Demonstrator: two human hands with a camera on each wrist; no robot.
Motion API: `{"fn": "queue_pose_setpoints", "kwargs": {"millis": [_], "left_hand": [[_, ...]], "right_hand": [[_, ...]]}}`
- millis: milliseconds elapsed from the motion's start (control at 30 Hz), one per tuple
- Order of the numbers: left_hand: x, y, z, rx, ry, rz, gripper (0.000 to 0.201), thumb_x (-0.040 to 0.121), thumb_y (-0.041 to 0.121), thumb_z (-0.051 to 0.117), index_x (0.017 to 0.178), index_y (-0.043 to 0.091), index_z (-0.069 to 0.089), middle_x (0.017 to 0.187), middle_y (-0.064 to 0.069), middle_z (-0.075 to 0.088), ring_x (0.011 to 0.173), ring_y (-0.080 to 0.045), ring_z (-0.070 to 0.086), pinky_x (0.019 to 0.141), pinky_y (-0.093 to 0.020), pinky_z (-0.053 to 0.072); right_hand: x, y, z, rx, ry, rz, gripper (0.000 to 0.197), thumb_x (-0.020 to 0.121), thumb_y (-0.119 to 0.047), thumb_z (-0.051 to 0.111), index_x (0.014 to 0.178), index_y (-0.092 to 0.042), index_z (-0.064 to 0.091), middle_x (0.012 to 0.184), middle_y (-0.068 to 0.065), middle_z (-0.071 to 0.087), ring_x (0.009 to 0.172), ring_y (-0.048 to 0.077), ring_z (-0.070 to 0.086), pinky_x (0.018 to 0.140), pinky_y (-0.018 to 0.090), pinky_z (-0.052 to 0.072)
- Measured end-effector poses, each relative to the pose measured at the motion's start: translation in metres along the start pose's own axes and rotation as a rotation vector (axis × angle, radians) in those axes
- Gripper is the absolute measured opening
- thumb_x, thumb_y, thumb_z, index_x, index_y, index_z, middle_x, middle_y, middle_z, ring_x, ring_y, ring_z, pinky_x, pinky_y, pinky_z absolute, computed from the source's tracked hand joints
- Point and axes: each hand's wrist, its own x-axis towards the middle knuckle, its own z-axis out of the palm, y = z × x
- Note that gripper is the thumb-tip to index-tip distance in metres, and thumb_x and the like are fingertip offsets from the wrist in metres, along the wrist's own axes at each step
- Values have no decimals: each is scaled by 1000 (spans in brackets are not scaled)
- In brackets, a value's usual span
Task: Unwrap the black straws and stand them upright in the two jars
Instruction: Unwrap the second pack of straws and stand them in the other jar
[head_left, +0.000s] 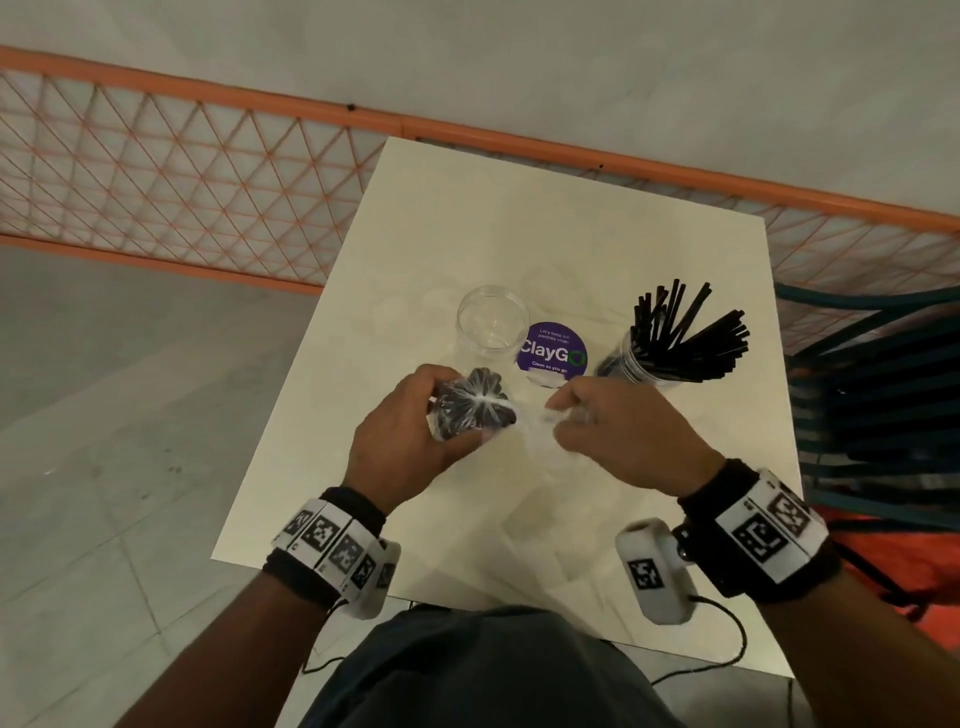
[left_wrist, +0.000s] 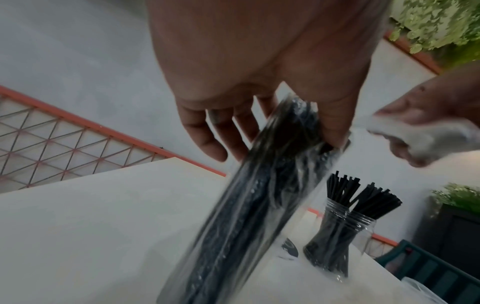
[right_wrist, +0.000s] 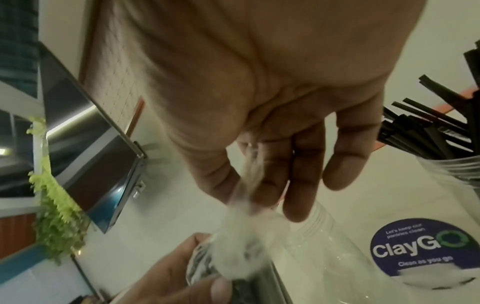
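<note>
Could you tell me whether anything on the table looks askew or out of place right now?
The filled jar looks tilted, its straws fanned unevenly rather than upright. The empty jar stands straight. Nothing looks spilled.

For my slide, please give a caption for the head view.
Left hand grips wrapped black straw bundle; right hand pulls clear plastic wrap.

Both forearms reach forward over the desk (head_left: 519, 234), each wrist wearing a dark band with black-and-white markers. The left hand (head_left: 410, 431) is curled around a wrapped bundle of straws (head_left: 472, 405), thumb on one side and fingers (left_wrist: 207, 139) on the other, holding it roughly upright. The right hand (head_left: 623, 436) sits just beside it, knuckles up, its thumb and fingers (right_wrist: 298, 185) pinching a twist of clear wrapper (right_wrist: 244, 246) at the bundle's top end.
</note>
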Motion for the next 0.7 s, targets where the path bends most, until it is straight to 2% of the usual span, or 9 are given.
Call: {"fn": "queue_pose_setpoints", "kwargs": {"millis": [100,200,267,333,400,467,533,600,700], "left_hand": [[-7,5,2,4,-34,-57,71,59,72,76,114,38,44,110,17,62,93,-7,63,72,-32,53],[-14,9,-1,188,6,-53,98,49,94,57,124,34,38,94,15,64,83,-7,63,73,-32,50],[-17,9,-5,204,92,-30,101,51,98,48,129,33,38,85,13,62,81,-10,59,75,-35,47],[-15,4,-9,64,104,8,99,58,91,55,137,36,36,102,8,61,98,-14,56,85,-40,47],[-8,3,-10,-35,-2,111,102,64,80,65,149,37,27,136,7,52,125,-15,47,102,-41,42],[-1,8,-7,30,-133,240,104,67,78,64,153,35,23,150,9,43,135,-14,42,110,-45,37],[1,15,-7,157,-146,251,97,65,88,54,146,39,34,134,11,58,122,-16,52,104,-46,40],[-4,19,-12,274,-5,222,83,62,96,41,124,42,53,98,16,67,100,-15,57,91,-41,42],[-18,19,-24,165,213,174,65,70,90,40,99,36,62,60,14,57,72,-9,55,72,-33,42]], "right_hand": [[4,-5,-3,117,97,-116,18,91,-38,62,90,-20,63,74,-5,63,66,7,55,63,24,41],[9,-14,-6,182,169,-173,10,92,-36,61,90,-26,62,68,-15,58,61,3,52,61,23,40],[11,-17,-8,125,139,-199,6,91,-33,63,88,-28,61,64,-15,55,57,4,50,59,26,41],[10,-23,-11,97,82,-226,3,90,-30,63,88,-30,62,63,-13,56,56,6,50,58,27,41],[8,-28,-15,123,14,-261,2,90,-29,63,90,-27,63,70,-8,63,63,14,58,61,34,46],[5,-33,-20,164,-12,-295,3,91,-28,63,91,-25,64,78,2,68,72,25,62,67,40,49],[5,-35,-25,186,55,-290,4,90,-28,65,86,-26,64,76,1,69,71,22,63,68,39,50],[6,-35,-30,188,156,-269,5,88,-31,65,84,-27,65,75,-4,68,71,18,62,69,37,50],[4,-35,-34,245,221,-256,3,88,-27,65,87,-24,66,76,-3,69,72,21,63,69,43,53]]}}
